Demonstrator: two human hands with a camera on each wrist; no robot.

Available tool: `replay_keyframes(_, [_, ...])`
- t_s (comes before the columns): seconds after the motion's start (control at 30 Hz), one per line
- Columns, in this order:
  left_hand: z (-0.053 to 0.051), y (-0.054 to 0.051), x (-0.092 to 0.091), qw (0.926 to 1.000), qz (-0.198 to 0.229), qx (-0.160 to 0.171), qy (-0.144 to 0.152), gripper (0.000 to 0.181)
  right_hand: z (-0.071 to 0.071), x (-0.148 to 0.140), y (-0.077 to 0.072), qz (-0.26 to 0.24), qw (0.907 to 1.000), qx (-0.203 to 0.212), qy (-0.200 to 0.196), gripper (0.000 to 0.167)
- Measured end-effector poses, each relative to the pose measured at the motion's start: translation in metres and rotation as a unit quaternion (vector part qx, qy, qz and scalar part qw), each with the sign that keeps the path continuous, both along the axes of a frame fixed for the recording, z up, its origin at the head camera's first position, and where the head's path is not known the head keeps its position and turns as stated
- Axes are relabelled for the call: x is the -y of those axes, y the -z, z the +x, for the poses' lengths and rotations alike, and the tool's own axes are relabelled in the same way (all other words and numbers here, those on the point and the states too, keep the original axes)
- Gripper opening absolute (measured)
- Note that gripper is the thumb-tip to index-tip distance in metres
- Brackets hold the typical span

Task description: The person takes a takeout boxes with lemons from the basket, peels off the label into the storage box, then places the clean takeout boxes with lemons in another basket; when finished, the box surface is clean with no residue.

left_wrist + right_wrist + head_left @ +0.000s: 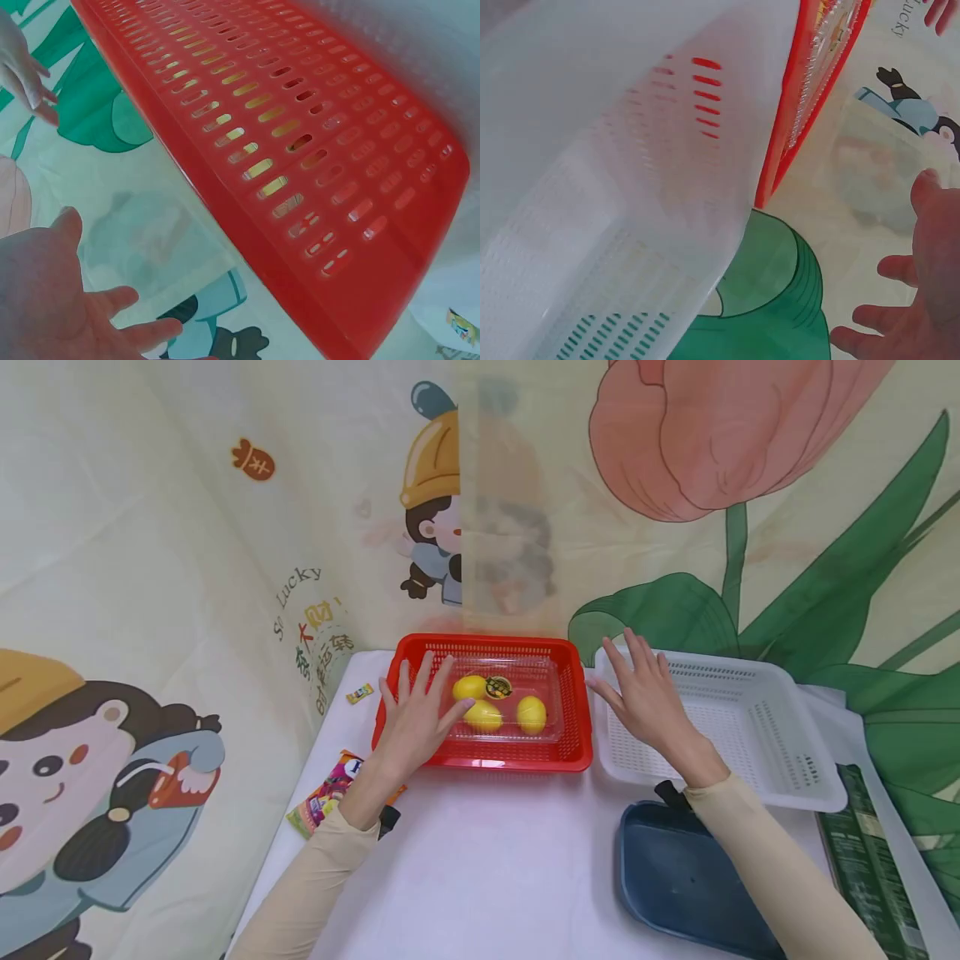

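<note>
My left hand [412, 718] hovers with spread fingers over the left side of a red basket [517, 763], holding nothing. In that basket lies a clear plastic box [552, 681]. Three yellow lemon-like fruits [531, 715] and a small round dark-patterned item [498, 687] are seen inside its outline. My right hand [648, 702], fingers apart and holding nothing, is above the left part of a white perforated basket [750, 677]. In the left wrist view the left hand [52, 300] appears beside the red basket's wall [225, 180]. The right wrist view has the right hand [937, 277] away from the white basket [705, 172].
A dark blue tray [675, 868] sits at the front right, partly under the right forearm. A colourful snack bag [330, 797] lies by the left wrist, with a small yellow packet [359, 693] behind it. Dark green packaging [862, 843] lies at the right edge. Printed cloth hangs behind.
</note>
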State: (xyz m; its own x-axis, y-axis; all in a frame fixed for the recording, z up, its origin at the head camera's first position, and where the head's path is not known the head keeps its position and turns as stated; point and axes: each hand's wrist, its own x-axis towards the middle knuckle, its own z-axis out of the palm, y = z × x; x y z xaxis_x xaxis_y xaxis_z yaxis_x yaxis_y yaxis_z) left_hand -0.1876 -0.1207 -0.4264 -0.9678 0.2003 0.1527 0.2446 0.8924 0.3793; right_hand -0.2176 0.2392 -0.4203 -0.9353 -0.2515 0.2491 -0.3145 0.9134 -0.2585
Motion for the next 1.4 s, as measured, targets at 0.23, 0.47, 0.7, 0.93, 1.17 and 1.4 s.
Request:
replay_keyframes(0.23, [0.0,0.001,0.005,0.9999,0.015,0.0,0.003,0.086,-0.012,0.015,-0.003,-0.017,0.9998,0.0,-0.011,0.076])
replay_keyframes(0.47, [0.0,0.002,0.009,0.9994,0.032,0.009,0.004,0.086,-0.02,0.026,-0.005,-0.021,0.9995,-0.007,-0.024,0.074])
replay_keyframes(0.7, [0.0,0.002,0.01,0.9987,0.045,0.025,-0.001,0.086,-0.029,0.031,-0.004,-0.032,0.9991,-0.003,-0.028,0.068])
replay_keyframes(0.93, [0.0,0.003,0.012,0.9972,0.06,0.044,-0.005,0.086,-0.038,0.034,-0.003,-0.059,0.9968,0.048,-0.026,0.067])
replay_keyframes(1.17, [0.0,0.004,0.013,0.9968,0.065,0.046,-0.005,0.086,-0.049,0.039,-0.002,-0.085,0.992,0.089,-0.027,0.066])
replay_keyframes(1.4, [0.001,0.005,0.013,0.9955,0.078,0.054,-0.009,0.087,-0.06,0.041,0.001,-0.095,0.9877,0.122,-0.025,0.062])
